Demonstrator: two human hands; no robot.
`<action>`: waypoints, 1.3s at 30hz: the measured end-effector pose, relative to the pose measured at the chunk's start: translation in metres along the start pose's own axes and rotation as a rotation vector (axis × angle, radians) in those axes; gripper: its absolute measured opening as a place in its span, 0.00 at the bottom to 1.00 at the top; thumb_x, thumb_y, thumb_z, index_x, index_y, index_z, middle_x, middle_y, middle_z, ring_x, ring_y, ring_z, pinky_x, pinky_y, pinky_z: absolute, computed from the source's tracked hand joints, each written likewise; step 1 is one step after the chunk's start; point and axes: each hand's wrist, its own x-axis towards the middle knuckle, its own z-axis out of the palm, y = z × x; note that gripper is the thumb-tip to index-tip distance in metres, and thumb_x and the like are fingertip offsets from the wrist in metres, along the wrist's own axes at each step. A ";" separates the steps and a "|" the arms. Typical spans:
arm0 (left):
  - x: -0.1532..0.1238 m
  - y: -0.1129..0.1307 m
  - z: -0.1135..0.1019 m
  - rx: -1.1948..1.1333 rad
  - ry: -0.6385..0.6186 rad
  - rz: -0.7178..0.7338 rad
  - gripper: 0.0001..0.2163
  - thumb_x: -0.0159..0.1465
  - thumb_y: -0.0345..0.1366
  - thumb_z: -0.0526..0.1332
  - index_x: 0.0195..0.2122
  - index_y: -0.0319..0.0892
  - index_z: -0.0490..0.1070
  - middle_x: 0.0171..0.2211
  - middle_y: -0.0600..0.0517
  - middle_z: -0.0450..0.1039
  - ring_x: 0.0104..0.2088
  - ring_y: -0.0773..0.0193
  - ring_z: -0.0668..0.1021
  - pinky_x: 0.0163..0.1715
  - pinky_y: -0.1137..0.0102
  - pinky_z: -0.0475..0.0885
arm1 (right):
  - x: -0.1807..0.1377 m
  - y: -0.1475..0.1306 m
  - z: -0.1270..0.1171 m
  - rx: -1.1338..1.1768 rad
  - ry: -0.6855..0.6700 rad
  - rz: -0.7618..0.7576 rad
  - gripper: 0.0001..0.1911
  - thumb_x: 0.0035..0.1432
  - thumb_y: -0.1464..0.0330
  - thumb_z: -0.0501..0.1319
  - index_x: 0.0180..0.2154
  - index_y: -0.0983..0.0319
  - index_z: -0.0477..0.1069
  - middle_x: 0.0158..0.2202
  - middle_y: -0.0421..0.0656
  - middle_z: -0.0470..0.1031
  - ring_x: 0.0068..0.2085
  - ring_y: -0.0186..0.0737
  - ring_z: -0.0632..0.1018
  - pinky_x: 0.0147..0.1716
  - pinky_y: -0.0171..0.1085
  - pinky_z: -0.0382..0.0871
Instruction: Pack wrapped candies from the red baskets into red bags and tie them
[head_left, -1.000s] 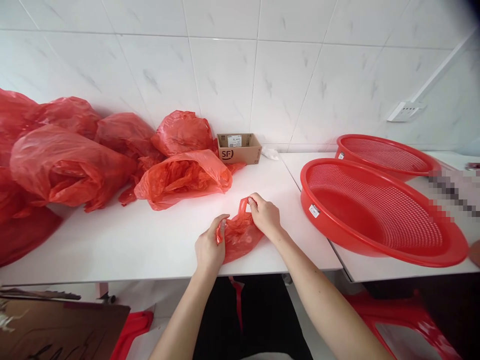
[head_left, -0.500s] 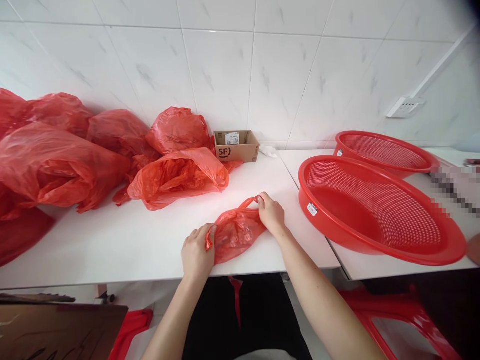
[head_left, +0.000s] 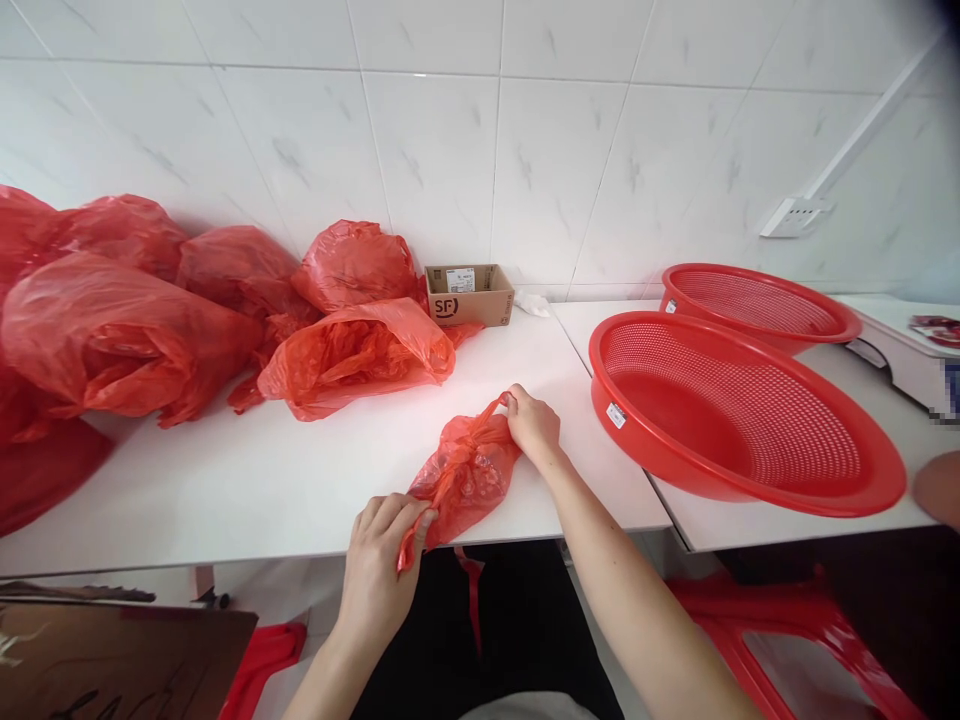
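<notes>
A small red plastic bag point(head_left: 469, 472) lies near the front edge of the white table point(head_left: 247, 480). My left hand point(head_left: 379, 570) pinches one of its handles at the table's edge, stretching it toward me. On the bag's far side, my right hand point(head_left: 533, 424) grips the other handle, fingers closed around it. The two handles are pulled in opposite directions across the top of the bag.
Several large red plastic bags point(head_left: 127, 330) are heaped at the left and back. A small cardboard box point(head_left: 469, 294) stands against the tiled wall. Two red perforated basins point(head_left: 742, 410) sit on the adjoining table at the right. Red stools stand below.
My left hand has drawn its handle back toward the table's edge, stretching it out. My right hand stays at the bag's far side, still gripping the other handle.
</notes>
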 end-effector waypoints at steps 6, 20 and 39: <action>0.028 0.021 -0.038 -0.535 -0.070 -0.259 0.17 0.68 0.44 0.54 0.24 0.44 0.70 0.64 0.51 0.60 0.65 0.50 0.58 0.63 0.55 0.52 | -0.022 -0.015 -0.029 0.309 -0.169 -0.167 0.13 0.63 0.61 0.50 0.29 0.60 0.65 0.32 0.40 0.74 0.36 0.36 0.75 0.35 0.33 0.65; 0.060 0.064 -0.030 -0.999 -0.434 -0.479 0.13 0.56 0.45 0.68 0.31 0.38 0.76 0.26 0.51 0.74 0.27 0.64 0.75 0.32 0.68 0.70 | -0.088 -0.089 -0.071 0.703 -0.432 -0.530 0.05 0.61 0.64 0.56 0.36 0.59 0.64 0.30 0.36 0.70 0.30 0.32 0.71 0.30 0.33 0.65; 0.054 0.038 -0.046 -0.798 -0.143 -0.491 0.14 0.62 0.48 0.62 0.38 0.44 0.78 0.32 0.52 0.76 0.39 0.60 0.77 0.46 0.65 0.70 | -0.117 -0.061 -0.087 0.549 -0.025 -0.495 0.14 0.64 0.58 0.57 0.47 0.57 0.65 0.30 0.37 0.69 0.31 0.34 0.70 0.32 0.33 0.64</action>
